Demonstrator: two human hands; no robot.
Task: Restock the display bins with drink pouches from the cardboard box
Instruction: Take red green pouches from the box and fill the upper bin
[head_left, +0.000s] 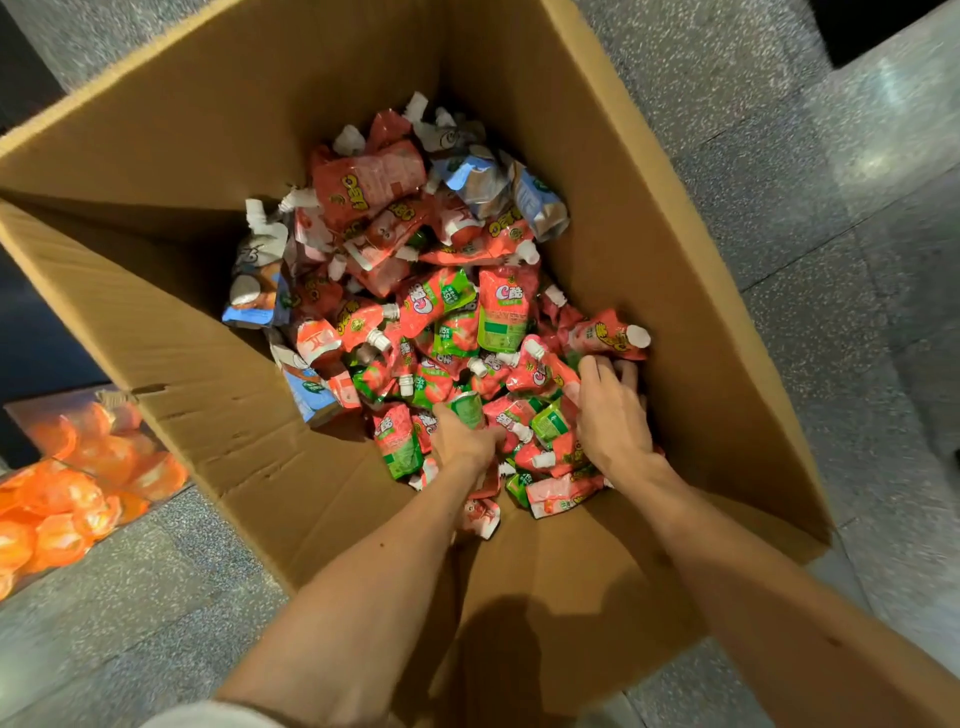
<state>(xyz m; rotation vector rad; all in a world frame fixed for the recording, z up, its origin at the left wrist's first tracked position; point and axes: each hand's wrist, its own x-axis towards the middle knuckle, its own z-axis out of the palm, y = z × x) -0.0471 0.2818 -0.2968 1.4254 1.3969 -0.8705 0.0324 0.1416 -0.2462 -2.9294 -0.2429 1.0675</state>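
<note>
Hands amid pouches, near box wall

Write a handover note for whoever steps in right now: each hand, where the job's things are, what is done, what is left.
Left hand: grips a green-ended foil drink pouch in the pile.
Right hand: rests flat, fingers spread, on the red, green and blue spouted pouches.
These lie loose in the big brown cardboard box; blurred orange packets beside it.
Done: this handful is not yet lifted.
Left: carry pouches to the bins, not plainly in view; box holds many.
</note>
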